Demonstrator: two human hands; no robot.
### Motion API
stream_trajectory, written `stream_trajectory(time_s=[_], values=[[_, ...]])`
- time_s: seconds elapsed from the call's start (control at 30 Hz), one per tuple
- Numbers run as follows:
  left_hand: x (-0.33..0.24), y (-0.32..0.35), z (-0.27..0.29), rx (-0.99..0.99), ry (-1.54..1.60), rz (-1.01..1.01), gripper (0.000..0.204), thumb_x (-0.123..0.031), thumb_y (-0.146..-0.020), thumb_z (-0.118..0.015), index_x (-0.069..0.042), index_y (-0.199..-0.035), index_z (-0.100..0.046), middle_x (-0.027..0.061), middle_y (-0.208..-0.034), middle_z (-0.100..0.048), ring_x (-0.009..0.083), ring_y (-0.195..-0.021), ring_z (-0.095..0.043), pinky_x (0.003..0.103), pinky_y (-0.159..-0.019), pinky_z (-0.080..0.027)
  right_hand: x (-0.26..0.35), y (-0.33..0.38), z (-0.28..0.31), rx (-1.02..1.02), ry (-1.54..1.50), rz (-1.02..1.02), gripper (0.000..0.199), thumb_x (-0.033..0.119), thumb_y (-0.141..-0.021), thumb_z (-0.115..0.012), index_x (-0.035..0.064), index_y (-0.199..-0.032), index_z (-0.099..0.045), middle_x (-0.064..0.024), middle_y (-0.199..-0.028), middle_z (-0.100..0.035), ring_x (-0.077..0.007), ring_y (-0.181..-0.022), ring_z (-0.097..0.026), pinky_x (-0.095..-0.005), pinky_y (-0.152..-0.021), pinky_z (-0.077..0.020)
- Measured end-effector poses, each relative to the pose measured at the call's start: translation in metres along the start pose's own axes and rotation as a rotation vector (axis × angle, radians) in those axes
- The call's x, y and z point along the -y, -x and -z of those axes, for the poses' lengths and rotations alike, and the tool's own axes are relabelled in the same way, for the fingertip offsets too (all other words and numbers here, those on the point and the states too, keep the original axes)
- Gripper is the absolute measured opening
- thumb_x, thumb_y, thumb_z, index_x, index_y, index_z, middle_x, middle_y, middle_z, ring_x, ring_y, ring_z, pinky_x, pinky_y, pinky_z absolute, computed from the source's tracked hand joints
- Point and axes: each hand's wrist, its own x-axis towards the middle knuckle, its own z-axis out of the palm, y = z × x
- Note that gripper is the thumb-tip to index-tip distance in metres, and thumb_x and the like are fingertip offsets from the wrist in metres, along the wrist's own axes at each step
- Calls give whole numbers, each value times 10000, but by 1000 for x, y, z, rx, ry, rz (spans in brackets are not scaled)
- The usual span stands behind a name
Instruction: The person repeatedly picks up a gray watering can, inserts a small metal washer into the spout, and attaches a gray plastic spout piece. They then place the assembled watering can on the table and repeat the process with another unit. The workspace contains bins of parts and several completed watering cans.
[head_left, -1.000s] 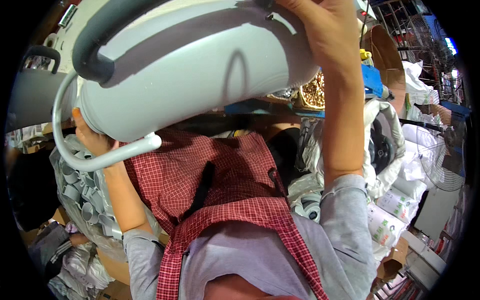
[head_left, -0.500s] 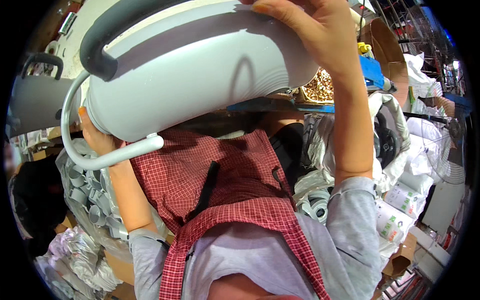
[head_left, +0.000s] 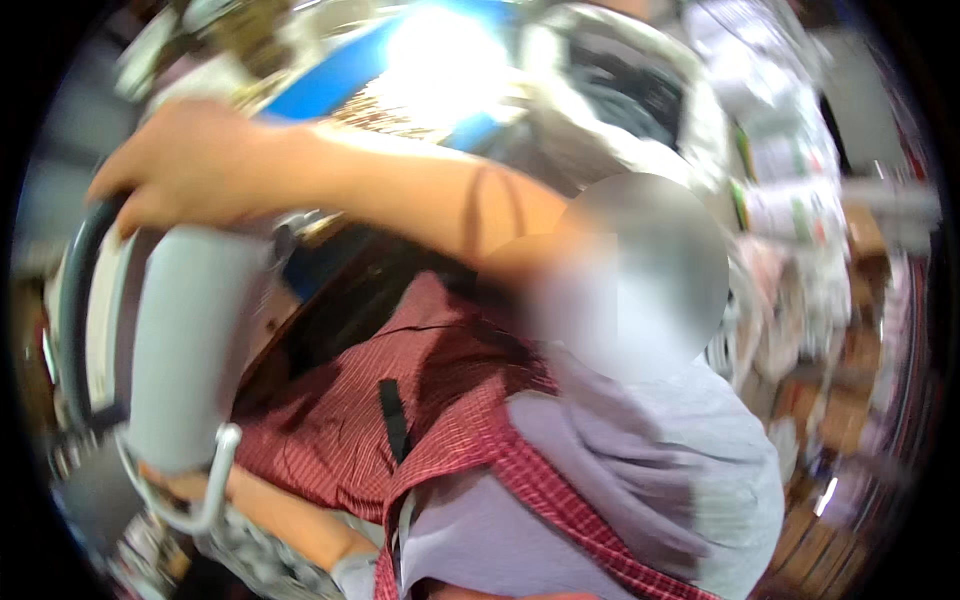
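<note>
A large light-grey cylindrical jug [head_left: 190, 340] is at the left, nearly upright. It has a thick dark handle [head_left: 85, 270] along its far-left side and a pale curved bail [head_left: 215, 480] at its lower end. My right hand [head_left: 190, 165] reaches across and is closed over the top end of the jug and its handle, blurred by motion. Below, my left hand [head_left: 180, 485] grips the jug's lower end, its fingers mostly hidden behind the bail.
Copper-coloured small parts [head_left: 385, 110] lie in a blue-edged tray [head_left: 320, 80] beyond my right forearm. An open white sack [head_left: 700, 90] holding dark parts stands at the far right. White packages [head_left: 790, 210] and cardboard boxes [head_left: 850, 340] are stacked along the right.
The jug has swung from lying across in front of me to nearly upright at the left. My right hand has moved left with it, and the whole view has turned to the right.
</note>
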Motion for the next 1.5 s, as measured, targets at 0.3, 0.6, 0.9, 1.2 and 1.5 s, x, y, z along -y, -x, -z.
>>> stream_trajectory(time_s=[0.3, 0.6, 0.9, 1.2, 1.5], values=[[-71, 2, 10, 149, 821, 369, 430, -358, -959, -448, -9, -1186, -557, 122, -1149, -615, 247, -1025, -602, 366, -908, -495, -4, 3, -20, 13, 76, -149, 379, 466, -826, -604, 230, -1116, -669, -28, -966, -698, -242, -927, -649, -385, -790, -492], [-94, 3, 53, 180, 739, 317, 436, -366, -966, -436, -13, -1192, -554, 120, -1151, -614, 245, -1029, -599, 366, -906, -497, 26, 295, 108, -444, 265, -224, 366, 238, -803, -679, 73, -1126, -632, -134, -1039, -649, -295, -933, -630, -380, -805, -502], [-74, 30, 118, 96, 604, 349, 441, -374, -972, -425, -17, -1198, -552, 118, -1154, -613, 244, -1033, -596, 366, -904, -498, 106, 655, 205, 427, 451, -1984, 623, 544, -780, -633, 4, -1090, -630, -173, -912, -680, -302, -846, -670, -396, -752, -533], [-26, 89, 181, -115, 621, 502, 447, -381, -978, -413, -21, -1204, -550, 116, -1156, -612, 242, -1038, -594, 366, -901, -500, 86, 552, 280, -47, -81, -1851, 555, 303, -670, -683, 11, -1126, -564, -97, -1027, -618, -183, -950, -584, -346, -769, -489], [-10, 154, 204, -308, 870, 729, 453, -389, -984, -401, -25, -1210, -548, 113, -1159, -611, 241, -1042, -591, 366, -899, -501, 59, 207, 91, 37, -10, -342, 709, 447, -658, -774, 10, -1162, -534, -183, -975, -636, -282, -879, -622, -358, -779, -487]])
